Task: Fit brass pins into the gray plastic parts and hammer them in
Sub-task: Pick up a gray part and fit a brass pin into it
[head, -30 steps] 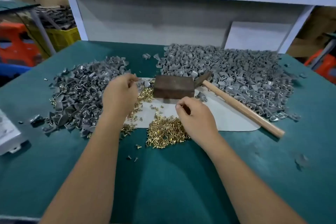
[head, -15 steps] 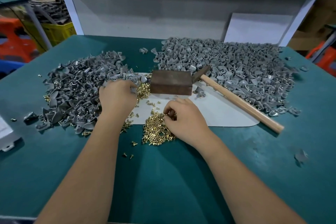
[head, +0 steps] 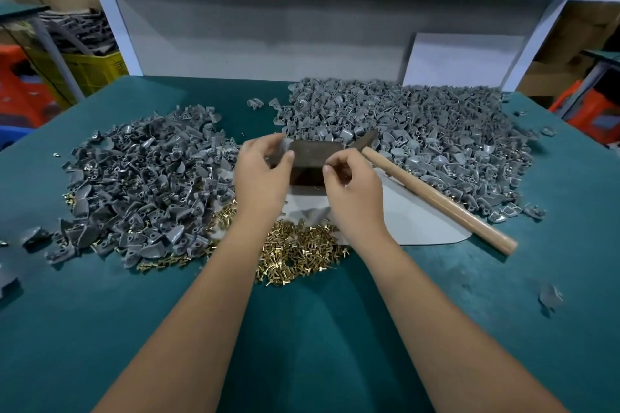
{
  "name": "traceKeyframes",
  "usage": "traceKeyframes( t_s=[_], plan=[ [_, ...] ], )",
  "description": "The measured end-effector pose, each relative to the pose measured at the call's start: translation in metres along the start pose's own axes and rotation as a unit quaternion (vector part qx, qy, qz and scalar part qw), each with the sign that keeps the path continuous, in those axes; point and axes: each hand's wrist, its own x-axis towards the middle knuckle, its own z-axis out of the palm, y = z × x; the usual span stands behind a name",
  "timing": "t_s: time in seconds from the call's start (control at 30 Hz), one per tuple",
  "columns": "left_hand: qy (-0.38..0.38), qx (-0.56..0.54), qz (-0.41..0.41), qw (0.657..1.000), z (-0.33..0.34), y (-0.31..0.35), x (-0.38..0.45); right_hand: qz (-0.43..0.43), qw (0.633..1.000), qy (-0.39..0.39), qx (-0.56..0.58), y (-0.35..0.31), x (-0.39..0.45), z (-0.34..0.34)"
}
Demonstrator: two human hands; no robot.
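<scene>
Head view: both hands are meeting over the dark block (head: 313, 161) in the middle of the green worktop (head: 302, 345). The left hand (head: 265, 174) is pinching a pale gray plastic part (head: 285, 144) between thumb and fingers. The right hand (head: 352, 184) is curling its fingers toward it with thumb and forefinger pressed together, probably on a brass pin, though the pin itself is too small to make out.

The step in hand looks like seating the pin. To do it well, the person should be turning the part so its hole faces the right hand, starting the pin straight, then resting the part flat on the block before reaching for the hammer (head: 436, 198), which is lying just right of the block with its head touching it. Loose brass pins (head: 295, 255) are lying near the wrists; gray parts are heaped on the left (head: 141, 184) and at the far right (head: 419, 131).

Compared with half a second ago, the left hand has lifted off the left heap and the right hand has risen from the pin pile; both have moved up to the block.
</scene>
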Motion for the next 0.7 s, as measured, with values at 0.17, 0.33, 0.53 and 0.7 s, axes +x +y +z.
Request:
traceKeyframes(
  t_s=[0.17, 0.33, 0.53, 0.7],
  plan=[
    [-0.013, 0.05, 0.019, 0.998, 0.015, -0.004, -0.002, 0.04, 0.997, 0.066, 0.023, 0.004, 0.012, 0.009],
    [-0.015, 0.057, 0.012, 0.998, 0.002, -0.015, 0.005, 0.048, 0.996, 0.059, 0.039, 0.011, 0.009, 0.002],
    [-0.061, -0.139, -0.027, 0.988, -0.006, -0.005, -0.001, 0.04, 0.995, 0.036, 0.08, 0.003, 0.002, 0.005],
    [-0.166, -0.441, -0.199, 0.859, -0.006, 0.006, -0.005, 0.019, 0.994, 0.063, 0.087, -0.001, 0.001, 0.004]
  ],
)
